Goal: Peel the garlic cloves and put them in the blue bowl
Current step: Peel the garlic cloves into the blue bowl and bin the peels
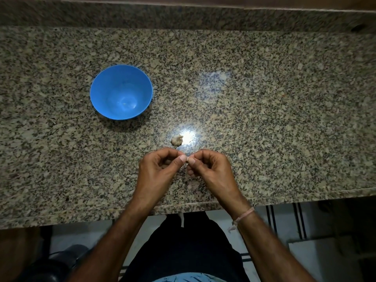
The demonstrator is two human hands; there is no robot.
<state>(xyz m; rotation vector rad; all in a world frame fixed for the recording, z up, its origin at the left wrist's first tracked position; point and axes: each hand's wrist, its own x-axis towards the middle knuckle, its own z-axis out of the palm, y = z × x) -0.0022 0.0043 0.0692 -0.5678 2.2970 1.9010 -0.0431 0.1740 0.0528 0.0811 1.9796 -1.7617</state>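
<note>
A blue bowl (121, 92) stands on the granite counter (264, 108), left of centre, and looks empty inside. A small garlic head (176, 140) lies on the counter just beyond my hands. My left hand (157, 171) and my right hand (211, 169) meet above the counter's near part. Together their thumbs and fingertips pinch a small pale garlic clove (187, 159), mostly hidden between them. The remaining fingers of both hands are curled.
The counter's front edge (183, 206) runs just behind my wrists. A raised granite ledge (183, 17) lines the back. Below the edge are dark trousers and a tiled floor. A thread band circles my right wrist (245, 215).
</note>
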